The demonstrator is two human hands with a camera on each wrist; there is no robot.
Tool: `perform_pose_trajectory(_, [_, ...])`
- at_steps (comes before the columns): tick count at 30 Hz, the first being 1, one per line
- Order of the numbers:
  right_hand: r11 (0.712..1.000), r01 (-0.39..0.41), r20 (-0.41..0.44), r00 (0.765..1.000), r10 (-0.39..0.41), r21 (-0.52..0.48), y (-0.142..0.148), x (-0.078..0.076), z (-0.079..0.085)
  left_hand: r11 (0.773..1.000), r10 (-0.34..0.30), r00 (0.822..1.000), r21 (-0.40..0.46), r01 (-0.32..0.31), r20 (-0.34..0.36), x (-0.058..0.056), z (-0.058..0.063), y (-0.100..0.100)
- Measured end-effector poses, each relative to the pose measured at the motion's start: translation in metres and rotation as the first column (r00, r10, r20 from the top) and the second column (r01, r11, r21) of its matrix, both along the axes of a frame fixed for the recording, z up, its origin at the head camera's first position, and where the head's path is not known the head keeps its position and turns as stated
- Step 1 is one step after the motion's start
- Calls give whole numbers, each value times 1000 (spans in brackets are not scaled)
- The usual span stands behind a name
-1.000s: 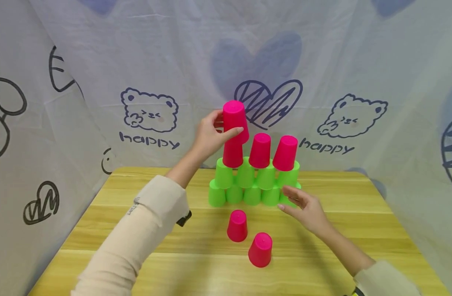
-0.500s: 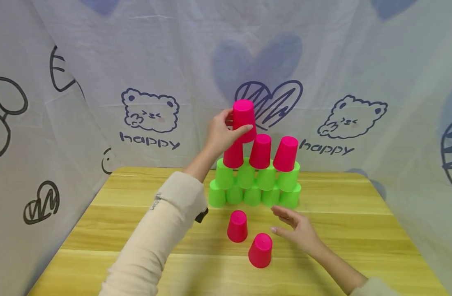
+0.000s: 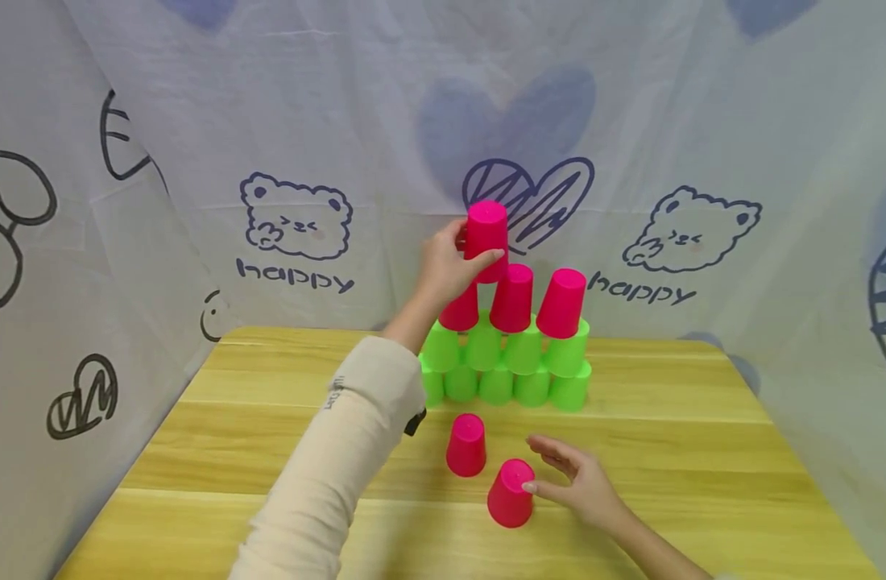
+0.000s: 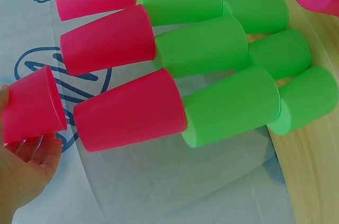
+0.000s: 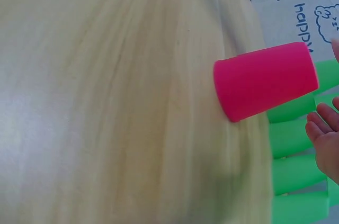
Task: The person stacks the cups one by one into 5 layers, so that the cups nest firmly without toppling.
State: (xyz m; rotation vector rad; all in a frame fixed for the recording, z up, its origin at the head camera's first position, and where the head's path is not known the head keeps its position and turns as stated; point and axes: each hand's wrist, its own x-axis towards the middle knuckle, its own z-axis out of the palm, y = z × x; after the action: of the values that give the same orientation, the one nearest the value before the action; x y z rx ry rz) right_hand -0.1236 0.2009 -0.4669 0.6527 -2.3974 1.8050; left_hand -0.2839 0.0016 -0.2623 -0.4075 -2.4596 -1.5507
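Observation:
My left hand [image 3: 446,266] grips an upside-down pink cup [image 3: 488,229], thumb in front and fingers behind. The cup overlaps the left pink cup [image 3: 459,312] and middle pink cup [image 3: 511,298] of the row below; in the left wrist view, a narrow gap separates the held cup [image 4: 34,105] from that row. A third pink cup [image 3: 561,303] ends the row on the right. Two rows of green cups [image 3: 496,385] support them. My right hand [image 3: 584,483], fingers extended, is beside the nearer pink cup [image 3: 511,494] on the table; its thumb tip overlaps the cup's top edge.
Another upside-down pink cup [image 3: 466,445] stands on the wooden table [image 3: 675,459], between the stack and the nearer loose cup. A white printed cloth [image 3: 385,105] hangs behind the table and along both sides.
My left hand has carried its cup rightward, from over the left pink cup to over the space beside it, ending slightly lower. My right hand has come down from the green cups toward the nearer loose cup.

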Motion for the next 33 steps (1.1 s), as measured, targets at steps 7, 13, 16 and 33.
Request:
perform_pose_trajectory(7, [1000,6,54,999,-5,-18,-2,7,-21,1000,-5,1000,-13,5,-6,-7,-11,4])
perform_pose_trajectory(13, [1000,14,139,990,-10,-27,-5,9,-28,1000,17,1000,-25,-17,-1,-11,-11,3])
perform_pose_trajectory(16, [999,-3,151,989,10,-47,-6,8,-30,999,17,1000,-42,-17,8,-12,-9,4])
perform_pose_trajectory(33, [996,-21,109,994,31,-88,-5,8,-39,999,31,999,-31,-30,24,-19,-8,11])
